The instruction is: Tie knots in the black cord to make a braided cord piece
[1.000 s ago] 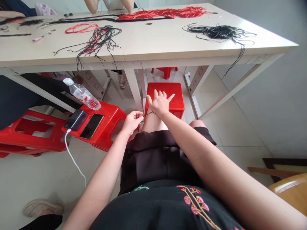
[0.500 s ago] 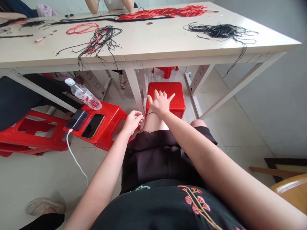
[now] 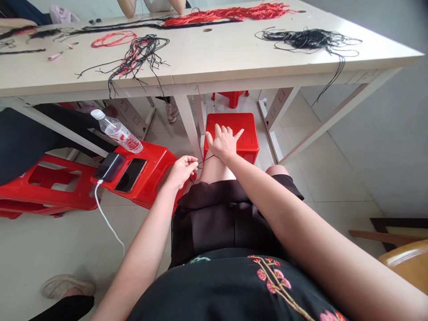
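Black cord (image 3: 206, 159): spans left fingertips to right palm, over bare leg (image 3: 213, 173)
Left hand (image 3: 182, 171): pinching cord
Right hand (image 3: 223, 143): spread, palm down
Slip risk: I tug too hard

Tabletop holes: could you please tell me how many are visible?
3: a left hole near the pink item, a middle hole in front of the long red cords, and a right hole beyond their right end. Others may be hidden.
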The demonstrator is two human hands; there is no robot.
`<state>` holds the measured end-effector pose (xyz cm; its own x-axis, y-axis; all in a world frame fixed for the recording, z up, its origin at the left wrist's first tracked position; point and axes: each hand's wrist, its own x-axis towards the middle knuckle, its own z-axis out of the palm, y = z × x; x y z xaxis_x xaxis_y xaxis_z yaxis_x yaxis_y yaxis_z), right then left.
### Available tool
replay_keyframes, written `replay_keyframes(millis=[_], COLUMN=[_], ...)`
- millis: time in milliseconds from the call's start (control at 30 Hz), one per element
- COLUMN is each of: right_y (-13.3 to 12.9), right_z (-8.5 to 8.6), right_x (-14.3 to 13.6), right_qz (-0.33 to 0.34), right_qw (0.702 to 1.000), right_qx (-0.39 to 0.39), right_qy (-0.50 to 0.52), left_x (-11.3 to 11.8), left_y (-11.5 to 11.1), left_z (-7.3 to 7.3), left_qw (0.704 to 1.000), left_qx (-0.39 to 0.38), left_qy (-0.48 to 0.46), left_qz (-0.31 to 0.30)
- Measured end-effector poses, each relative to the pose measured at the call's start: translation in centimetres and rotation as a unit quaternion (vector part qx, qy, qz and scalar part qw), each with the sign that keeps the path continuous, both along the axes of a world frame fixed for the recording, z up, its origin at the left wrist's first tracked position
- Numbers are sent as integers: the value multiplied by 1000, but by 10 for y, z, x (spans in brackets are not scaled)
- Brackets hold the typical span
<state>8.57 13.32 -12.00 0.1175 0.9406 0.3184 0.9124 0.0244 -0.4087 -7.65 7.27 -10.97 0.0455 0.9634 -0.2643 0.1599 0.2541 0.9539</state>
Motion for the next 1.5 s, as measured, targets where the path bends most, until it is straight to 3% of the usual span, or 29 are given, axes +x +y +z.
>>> replay_keyframes(millis=[333, 500, 733, 1067, 1233, 1333, 1500], right_y=[-1, 0, 1, -3, -4, -5, -8], right_z=[-1, -3, -4, -4, -3, -1, 4], right_x=[0, 1, 0, -1, -4, -6, -11], right_qz=[2, 0, 1, 4, -2, -1, 0], right_qw=[1000, 1000, 1000, 999, 1000, 1000, 999], right_qx=[11, 17, 19, 33, 28, 27, 27], right_qy=[12, 10, 8, 1, 6, 13, 23], left_x=[12, 9, 3, 4, 12, 23, 35], left_y=[5, 1, 3, 7, 11, 18, 29], left_z=[-5, 1, -4, -6, -1, -3, -6], left_qw=[999, 1000, 997, 999, 999, 999, 995], left_qx=[9, -4, 66, 23, -12, 10, 47], left_qy=[16, -18, -8, 12, 24, 25, 83], left_qz=[39, 11, 42, 30, -17, -43, -37])
